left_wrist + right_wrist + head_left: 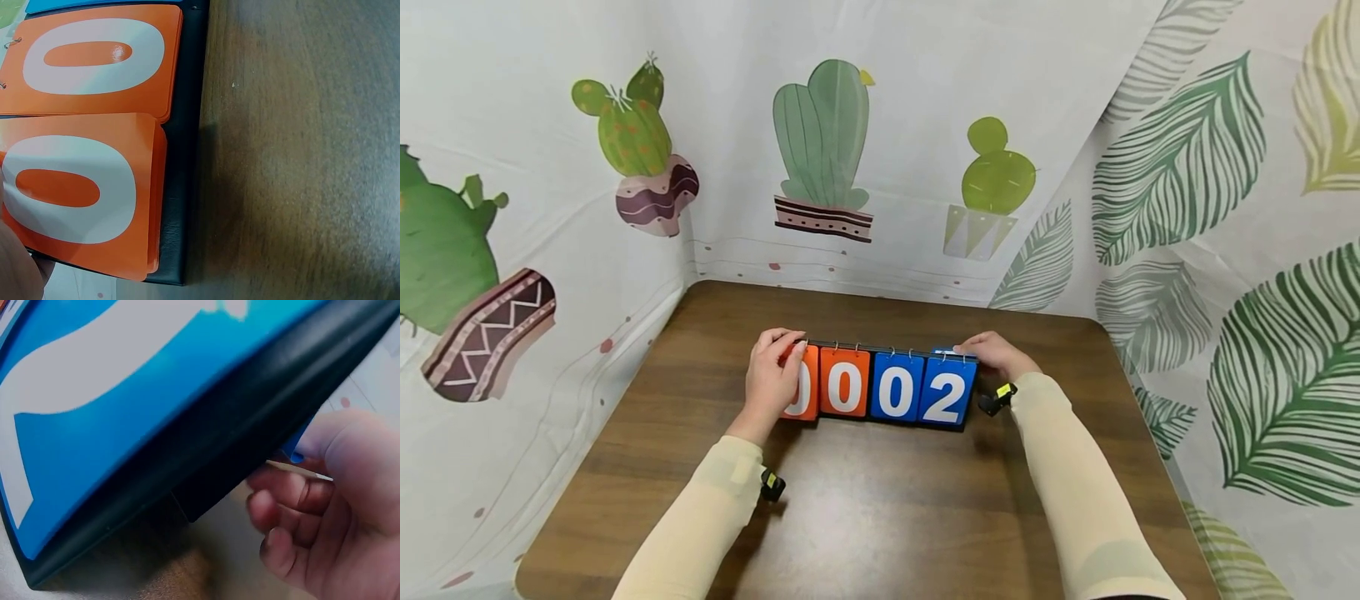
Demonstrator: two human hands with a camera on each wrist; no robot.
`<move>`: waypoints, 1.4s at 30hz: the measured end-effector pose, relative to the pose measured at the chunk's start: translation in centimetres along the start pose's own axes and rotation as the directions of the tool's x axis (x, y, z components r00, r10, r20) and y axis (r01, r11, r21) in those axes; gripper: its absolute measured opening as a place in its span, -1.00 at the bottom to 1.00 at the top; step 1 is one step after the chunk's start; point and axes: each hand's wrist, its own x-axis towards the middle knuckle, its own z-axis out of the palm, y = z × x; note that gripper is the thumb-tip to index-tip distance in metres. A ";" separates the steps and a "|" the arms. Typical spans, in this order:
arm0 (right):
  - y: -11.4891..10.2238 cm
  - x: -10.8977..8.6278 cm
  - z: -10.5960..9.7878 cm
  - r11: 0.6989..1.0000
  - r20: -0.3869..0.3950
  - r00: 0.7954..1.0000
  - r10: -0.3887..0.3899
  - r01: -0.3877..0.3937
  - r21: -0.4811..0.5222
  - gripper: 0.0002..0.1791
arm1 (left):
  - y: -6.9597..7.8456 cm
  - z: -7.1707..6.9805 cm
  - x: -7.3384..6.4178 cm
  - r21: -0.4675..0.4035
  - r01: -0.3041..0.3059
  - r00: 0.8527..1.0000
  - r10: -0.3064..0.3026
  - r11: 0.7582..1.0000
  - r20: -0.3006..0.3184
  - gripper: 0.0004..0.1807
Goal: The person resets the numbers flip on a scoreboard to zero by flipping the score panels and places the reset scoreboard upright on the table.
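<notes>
A flip scoreboard point(868, 385) with a black backing stands on the table, two orange cards on its left and two blue ones on its right, reading 0, 0, 0, 2. My left hand point(771, 375) grips its left end, thumb over the front of the outer orange card point(69, 187). Behind the top right corner, my right hand point(997, 352) pinches a blue card point(295, 449) between thumb and fingers, the other fingers curled below it. Most of that card is hidden by the board. The blue card showing 2 point(945, 392) hangs in front on its rings.
The brown wooden table point(865, 517) has rounded corners. Cloth with printed cacti point(823, 142) hangs behind it, and cloth with printed leaves point(1292, 375) at the right. A small black device point(772, 485) sits on the left wrist, another point(997, 400) on the right.
</notes>
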 end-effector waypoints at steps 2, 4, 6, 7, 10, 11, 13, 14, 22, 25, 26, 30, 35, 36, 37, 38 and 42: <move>-0.2 0.1 0.0 0.999 0.014 1.000 -0.008 0.009 -0.043 -0.54 | 0.0 0.0 0.0 0.005 0.005 1.000 -0.005 1.000 0.003 -0.62; -0.2 0.2 0.1 0.997 0.030 1.000 -0.011 0.013 -0.075 -0.54 | -0.1 0.0 0.0 0.010 0.007 1.000 -0.007 1.000 0.007 -0.61; -0.3 0.1 0.2 0.994 0.044 0.999 -0.014 0.019 -0.104 -0.51 | -0.1 -0.1 0.0 0.012 0.008 1.000 -0.009 1.000 0.006 -0.62; -0.3 0.0 0.3 0.993 0.048 0.999 -0.012 0.018 -0.116 -0.51 | 0.0 -0.1 -0.1 0.014 0.011 1.000 -0.011 1.000 0.007 -0.62; -0.4 -0.1 0.4 0.991 0.052 0.999 0.004 0.003 -0.133 -0.48 | 0.0 -0.1 0.0 0.016 0.012 1.000 -0.012 1.000 0.007 -0.62; -0.4 -0.2 0.4 0.991 0.055 0.998 0.010 -0.002 -0.134 -0.47 | 0.0 -0.1 0.0 0.014 0.012 1.000 -0.012 1.000 0.006 -0.62; -0.5 -0.2 0.4 0.990 0.057 0.998 0.021 -0.013 -0.141 -0.47 | 0.1 -0.1 0.0 0.012 0.013 1.000 -0.013 1.000 0.006 -0.62; -0.5 -0.3 0.4 0.990 0.059 0.998 0.023 -0.015 -0.141 -0.46 | 0.1 -0.1 0.0 0.012 0.012 1.000 -0.013 1.000 0.006 -0.63; -1.3 0.1 -0.6 1.000 0.040 0.999 0.006 -0.004 -0.031 -0.56 | 0.1 -0.2 0.0 0.008 0.008 1.000 -0.008 1.000 0.010 -0.62; -2.0 0.4 -1.4 0.996 0.025 1.000 -0.009 0.007 0.085 -0.57 | 0.1 -0.1 0.0 0.004 0.013 1.000 -0.013 1.000 0.011 -0.63; -2.3 0.4 -1.7 0.993 0.028 0.999 -0.016 0.012 0.114 -0.56 | 0.1 -0.1 0.0 0.004 0.012 1.000 -0.012 1.000 0.010 -0.63; -3.8 0.2 -3.1 0.979 0.029 0.999 -0.039 0.032 0.202 -0.58 | 0.1 -0.2 0.0 0.005 0.010 1.000 -0.010 1.000 0.006 -0.63; -5.7 -0.6 -4.6 0.940 0.043 0.996 -0.082 0.063 0.334 -0.79 | 0.1 -0.2 0.0 0.005 0.003 1.000 -0.003 1.000 0.005 -0.62; -6.1 -0.8 -4.8 0.930 0.050 0.994 -0.095 0.071 0.360 -0.83 | 0.1 -0.2 0.0 0.004 0.002 1.000 -0.002 1.000 0.005 -0.62; -6.5 -1.1 -5.0 0.922 0.058 0.992 -0.110 0.080 0.378 -0.87 | 0.2 -0.2 0.0 0.004 0.002 1.000 -0.002 1.000 0.004 -0.63; -6.8 -1.4 -5.1 0.916 0.067 0.990 -0.125 0.089 0.391 -0.89 | 0.2 -0.2 0.0 0.005 0.002 1.000 -0.002 1.000 0.006 -0.62; -8.4 -2.3 -5.6 0.892 0.115 0.979 -0.167 0.101 0.440 -0.93 | 0.2 -0.2 -0.1 0.006 0.008 1.000 -0.008 1.000 0.010 -0.62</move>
